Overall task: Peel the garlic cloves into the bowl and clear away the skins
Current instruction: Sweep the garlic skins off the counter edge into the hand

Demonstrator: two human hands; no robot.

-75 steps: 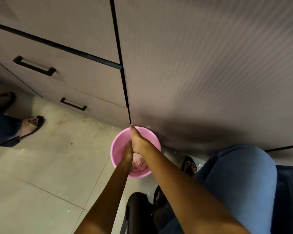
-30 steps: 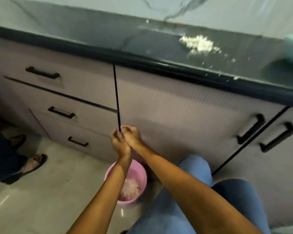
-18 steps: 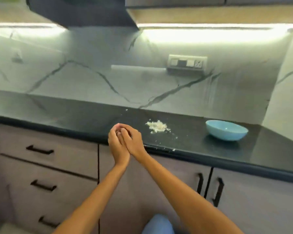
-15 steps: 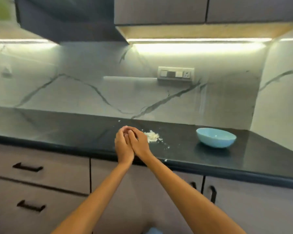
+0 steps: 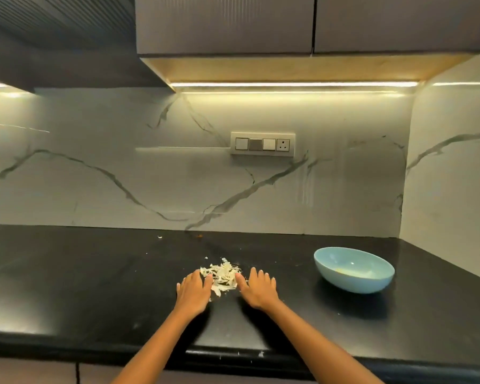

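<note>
Black stone countertop (image 5: 94, 286) runs under a veined marble backsplash (image 5: 122, 176). Both palms lie flat, fingers straight, holding nothing: left hand (image 5: 193, 291) and right hand (image 5: 258, 289) flank a small pile of pale papery garlic skins (image 5: 222, 274), touching its edges. Well apart to the right sits a light blue ceramic bowl (image 5: 354, 270).

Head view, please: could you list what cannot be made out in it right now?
- Blue bowl: pale contents too blurred to count or identify as cloves.
- Skin pile: its side edges lie under the left hand and right hand.
- Counter specks: too small to identify.
</note>
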